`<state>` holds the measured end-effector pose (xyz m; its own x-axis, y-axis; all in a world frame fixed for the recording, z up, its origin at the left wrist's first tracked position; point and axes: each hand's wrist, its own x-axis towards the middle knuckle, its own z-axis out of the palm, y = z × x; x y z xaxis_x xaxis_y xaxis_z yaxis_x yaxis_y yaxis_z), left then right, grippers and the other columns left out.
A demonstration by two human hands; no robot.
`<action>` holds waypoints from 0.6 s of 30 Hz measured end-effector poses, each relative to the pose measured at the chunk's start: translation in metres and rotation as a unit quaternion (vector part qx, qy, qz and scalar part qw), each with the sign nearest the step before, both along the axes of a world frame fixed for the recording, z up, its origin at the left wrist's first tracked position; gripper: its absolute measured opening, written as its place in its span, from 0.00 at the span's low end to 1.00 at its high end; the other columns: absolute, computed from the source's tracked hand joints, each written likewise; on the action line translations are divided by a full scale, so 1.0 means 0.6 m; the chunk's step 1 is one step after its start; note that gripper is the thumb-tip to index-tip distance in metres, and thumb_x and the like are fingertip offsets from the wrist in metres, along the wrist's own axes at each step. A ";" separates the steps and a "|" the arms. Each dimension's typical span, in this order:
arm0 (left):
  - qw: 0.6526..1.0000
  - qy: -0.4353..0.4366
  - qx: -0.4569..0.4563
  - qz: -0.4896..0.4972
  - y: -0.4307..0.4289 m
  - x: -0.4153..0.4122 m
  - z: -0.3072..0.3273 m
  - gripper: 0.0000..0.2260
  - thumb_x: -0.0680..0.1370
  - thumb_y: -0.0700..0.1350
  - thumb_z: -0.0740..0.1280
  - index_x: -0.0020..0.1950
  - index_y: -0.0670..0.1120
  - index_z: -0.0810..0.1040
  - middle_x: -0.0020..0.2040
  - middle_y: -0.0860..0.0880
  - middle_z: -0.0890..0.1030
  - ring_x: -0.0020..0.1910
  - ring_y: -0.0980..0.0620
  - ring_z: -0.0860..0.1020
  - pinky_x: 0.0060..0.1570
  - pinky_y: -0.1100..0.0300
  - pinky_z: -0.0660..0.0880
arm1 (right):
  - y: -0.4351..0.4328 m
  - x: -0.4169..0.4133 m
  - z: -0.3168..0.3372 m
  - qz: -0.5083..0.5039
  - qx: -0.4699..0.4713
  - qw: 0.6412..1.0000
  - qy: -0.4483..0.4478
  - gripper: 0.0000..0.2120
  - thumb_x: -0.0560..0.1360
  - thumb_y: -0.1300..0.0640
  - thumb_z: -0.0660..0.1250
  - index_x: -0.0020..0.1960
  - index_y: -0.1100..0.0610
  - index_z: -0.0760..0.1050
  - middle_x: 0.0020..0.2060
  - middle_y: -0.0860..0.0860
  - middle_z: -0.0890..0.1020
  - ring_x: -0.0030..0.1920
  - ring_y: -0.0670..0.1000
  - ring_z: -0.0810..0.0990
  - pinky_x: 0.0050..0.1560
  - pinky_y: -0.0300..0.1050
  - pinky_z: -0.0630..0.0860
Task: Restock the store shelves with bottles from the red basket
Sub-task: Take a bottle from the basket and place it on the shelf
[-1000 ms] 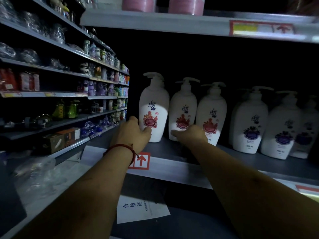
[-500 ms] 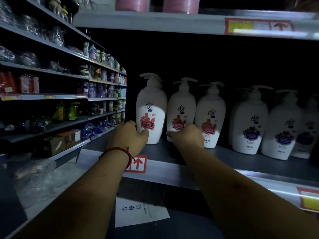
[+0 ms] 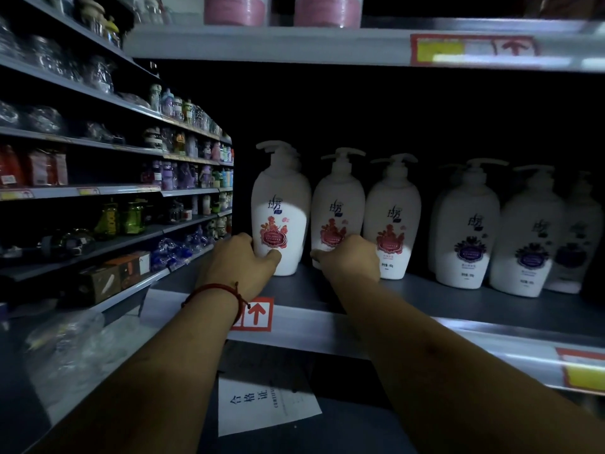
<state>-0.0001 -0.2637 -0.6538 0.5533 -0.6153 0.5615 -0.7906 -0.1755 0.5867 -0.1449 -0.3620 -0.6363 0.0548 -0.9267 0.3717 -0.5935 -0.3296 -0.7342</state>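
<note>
Head view shows your left hand (image 3: 240, 263) wrapped round the lower part of the first bottle (image 3: 281, 204), thumb on its front and fingers round its left side. This red-label pump bottle stands upright at the left end of the shelf (image 3: 425, 299), back from the front edge. Your right hand (image 3: 350, 260) clamps the base of the second bottle (image 3: 337, 204) just beside it, thumb across the front, fingers hidden. A third bottle (image 3: 393, 217) with the same label stands just right of that hand. Toward the shelf's right end stand purple-label bottles (image 3: 468, 224). A red cord (image 3: 212, 290) circles your left wrist, near an arrow tag (image 3: 258, 314) on the shelf's front edge.
</note>
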 end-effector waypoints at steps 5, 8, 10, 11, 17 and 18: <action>1.000 0.004 0.017 -0.003 0.003 -0.004 0.003 0.15 0.74 0.60 0.66 0.47 0.49 0.77 0.40 0.49 0.81 0.39 0.49 0.79 0.31 0.62 0.67 | -0.010 -0.016 0.007 0.044 0.037 0.998 0.006 0.18 0.67 0.49 0.77 0.47 0.62 0.80 0.44 0.57 0.85 0.44 0.57 0.84 0.48 0.49 0.82; 1.000 0.011 0.023 -0.004 0.005 -0.003 0.004 0.16 0.73 0.60 0.67 0.48 0.48 0.78 0.42 0.49 0.82 0.39 0.50 0.77 0.32 0.62 0.67 | -0.011 -0.049 0.017 0.041 0.035 0.999 0.008 0.18 0.69 0.49 0.77 0.43 0.61 0.74 0.38 0.55 0.80 0.40 0.56 0.80 0.42 0.44 0.77; 1.000 0.010 0.027 -0.004 0.006 -0.005 0.006 0.16 0.73 0.59 0.68 0.49 0.48 0.78 0.44 0.48 0.82 0.40 0.49 0.77 0.35 0.60 0.69 | -0.013 -0.081 0.021 0.025 -0.002 0.999 0.024 0.17 0.70 0.49 0.76 0.42 0.60 0.74 0.37 0.56 0.78 0.40 0.56 0.78 0.40 0.43 0.74; 1.000 0.011 0.028 -0.005 0.007 -0.005 0.006 0.16 0.72 0.59 0.69 0.50 0.48 0.78 0.45 0.48 0.82 0.41 0.49 0.78 0.37 0.59 0.71 | -0.016 -0.096 0.022 0.012 -0.027 0.999 0.036 0.17 0.71 0.48 0.74 0.43 0.61 0.75 0.39 0.57 0.79 0.43 0.57 0.79 0.40 0.44 0.75; 0.998 0.033 0.037 -0.027 0.004 -0.004 0.005 0.17 0.70 0.60 0.73 0.49 0.51 0.76 0.50 0.48 0.83 0.46 0.47 0.79 0.48 0.54 0.77 | -0.031 -0.160 0.010 -0.057 -0.052 0.997 -0.016 0.35 0.70 0.45 0.75 0.64 0.64 0.64 0.64 0.63 0.71 0.61 0.66 0.74 0.59 0.56 0.74; 0.998 0.040 0.038 -0.035 0.004 -0.003 0.005 0.17 0.69 0.60 0.74 0.49 0.52 0.75 0.51 0.48 0.83 0.47 0.47 0.80 0.50 0.53 0.77 | -0.035 -0.161 0.007 -0.049 -0.031 0.998 -0.036 0.38 0.68 0.44 0.77 0.65 0.64 0.63 0.65 0.62 0.71 0.62 0.65 0.74 0.60 0.56 0.73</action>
<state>-0.0017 -0.2616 -0.6509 0.5489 -0.6928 0.4677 -0.7534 -0.1676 0.6359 -0.2414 -0.3832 -0.6320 -0.0636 -0.9011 0.4289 -0.5722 -0.3192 -0.7555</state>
